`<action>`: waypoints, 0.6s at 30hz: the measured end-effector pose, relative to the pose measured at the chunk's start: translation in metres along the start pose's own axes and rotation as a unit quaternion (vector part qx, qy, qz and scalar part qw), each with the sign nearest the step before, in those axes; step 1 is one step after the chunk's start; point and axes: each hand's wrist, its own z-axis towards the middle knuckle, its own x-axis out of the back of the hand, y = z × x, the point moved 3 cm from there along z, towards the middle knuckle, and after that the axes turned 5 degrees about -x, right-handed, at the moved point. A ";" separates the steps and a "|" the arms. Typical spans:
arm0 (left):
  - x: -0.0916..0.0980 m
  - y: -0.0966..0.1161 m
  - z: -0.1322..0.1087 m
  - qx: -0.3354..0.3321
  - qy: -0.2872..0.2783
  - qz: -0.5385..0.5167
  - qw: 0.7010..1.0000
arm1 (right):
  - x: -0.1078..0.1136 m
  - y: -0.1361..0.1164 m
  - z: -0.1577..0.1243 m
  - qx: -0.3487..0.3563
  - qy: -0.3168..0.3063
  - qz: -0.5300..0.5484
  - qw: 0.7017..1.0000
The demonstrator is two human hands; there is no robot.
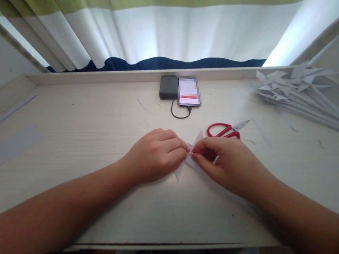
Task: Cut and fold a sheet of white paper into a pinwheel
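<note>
A small white paper pinwheel (194,165) sits between my hands above the tabletop, its pointed blades showing around my fingers. My left hand (161,153) is closed, its fingertips gripping the pinwheel near its middle and covering much of its left side. From the other side my right hand (228,161) pinches the centre between thumb and forefinger; any finer detail there is too small to make out. Just behind my right hand lie red-handled scissors (228,130), blades pointing away to the right, handles partly hidden by the hand.
Finished-looking paper pinwheels (290,83) with long paper sticks are heaped at the back right. A power bank (168,88) is cabled to a phone (189,92) at the back. Paper scraps (143,104) and a paper rectangle (17,144) lie on the white table (115,212).
</note>
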 end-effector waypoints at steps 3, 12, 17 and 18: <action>0.001 0.001 0.000 -0.005 -0.004 0.004 1.000 | 0.001 -0.002 0.000 0.031 0.002 -0.027 0.999; 0.002 0.002 0.000 -0.012 0.004 0.008 1.000 | 0.002 -0.005 -0.002 0.099 0.021 -0.115 0.988; 0.003 0.002 -0.001 -0.017 0.008 0.014 1.000 | 0.002 -0.006 -0.003 0.099 0.009 -0.128 0.987; 0.003 0.002 -0.001 -0.018 0.009 0.015 1.000 | 0.002 -0.006 -0.003 0.101 0.006 -0.125 0.987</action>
